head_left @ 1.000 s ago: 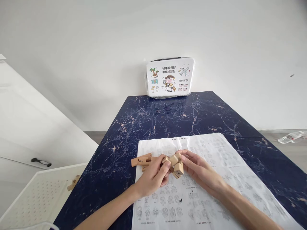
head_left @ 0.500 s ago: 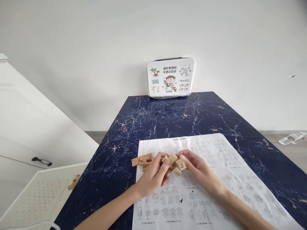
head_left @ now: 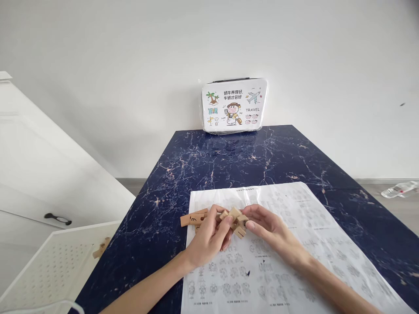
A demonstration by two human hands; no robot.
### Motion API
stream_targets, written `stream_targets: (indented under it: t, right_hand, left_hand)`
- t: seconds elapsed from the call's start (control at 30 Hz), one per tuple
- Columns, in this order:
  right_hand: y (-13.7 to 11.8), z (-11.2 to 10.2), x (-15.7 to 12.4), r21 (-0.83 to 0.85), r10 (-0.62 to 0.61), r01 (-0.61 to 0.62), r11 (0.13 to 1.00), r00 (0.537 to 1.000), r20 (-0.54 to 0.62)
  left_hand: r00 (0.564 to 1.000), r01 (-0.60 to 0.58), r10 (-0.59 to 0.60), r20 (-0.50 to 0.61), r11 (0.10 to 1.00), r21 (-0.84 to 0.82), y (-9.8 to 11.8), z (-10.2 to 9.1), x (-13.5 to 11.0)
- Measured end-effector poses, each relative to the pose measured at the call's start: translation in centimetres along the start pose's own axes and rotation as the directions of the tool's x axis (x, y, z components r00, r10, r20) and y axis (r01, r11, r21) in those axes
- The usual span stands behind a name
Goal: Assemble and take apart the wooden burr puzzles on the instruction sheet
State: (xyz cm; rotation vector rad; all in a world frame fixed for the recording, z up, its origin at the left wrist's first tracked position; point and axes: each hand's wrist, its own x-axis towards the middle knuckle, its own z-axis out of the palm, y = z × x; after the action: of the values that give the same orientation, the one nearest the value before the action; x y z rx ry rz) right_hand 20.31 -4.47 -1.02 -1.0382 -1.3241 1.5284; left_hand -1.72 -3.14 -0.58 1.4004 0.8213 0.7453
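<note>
A cluster of interlocking wooden puzzle blocks (head_left: 235, 214) is held between both hands above the printed sheet (head_left: 278, 257). My left hand (head_left: 209, 237) is closed round its left side, thumb on the front. The thumb and fingers of my right hand (head_left: 271, 226) pinch the block on the right side of the cluster. A numeral 1 is marked on the lower block end. Just left of my left hand lie loose wooden puzzle pieces (head_left: 190, 219), marked with numerals and partly hidden by that hand.
On the dark blue marbled table (head_left: 229, 161), a white cartoon-printed case (head_left: 234, 106) stands against the wall. Lower left, a white perforated surface (head_left: 55, 261) holds a wooden piece (head_left: 102, 248). A plastic bottle (head_left: 399, 189) lies on the floor at right.
The right-hand block has turned and pushed in closer to the cluster, so its numeral 2 no longer faces me. My right thumb has moved with it; my left hand keeps its hold.
</note>
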Motion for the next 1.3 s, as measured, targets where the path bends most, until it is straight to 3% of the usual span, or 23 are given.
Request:
stream_targets:
  t: [0.17,0.37,0.6,0.87,1.1,1.3]
  right_hand:
    - [0.5,0.1,0.0,-0.036,-0.052,0.053,0.998,0.998,0.024]
    - [0.3,0.3,0.1,-0.049,-0.066,0.068,0.996,0.997,0.036]
    - [0.2,0.6,-0.1,-0.116,-0.064,0.077,0.99,0.992,0.113]
    - [0.0,0.8,0.1,0.069,0.011,-0.019,0.997,0.993,0.116]
    - [0.7,0.3,0.3,0.206,0.125,-0.151,0.967,0.983,0.135]
    - [0.6,0.2,0.3,0.18,0.09,-0.126,0.976,0.977,0.193]
  left_hand:
    - [0.999,-0.045,0.04,0.03,0.986,0.159,-0.1,-0.1,0.0]
    - [0.994,-0.098,0.105,-0.015,0.961,0.259,-0.6,-0.1,-0.4]
    - [0.997,-0.079,0.08,0.015,0.92,0.385,0.1,-0.3,-0.9]
    - [0.966,-0.247,0.254,0.052,0.844,0.476,-0.2,-0.3,-0.8]
    - [0.955,-0.246,0.297,-0.011,0.809,0.534,-0.7,-0.1,-0.4]
    - [0.943,-0.28,0.333,0.01,0.775,0.567,-0.7,-0.4,-0.2]
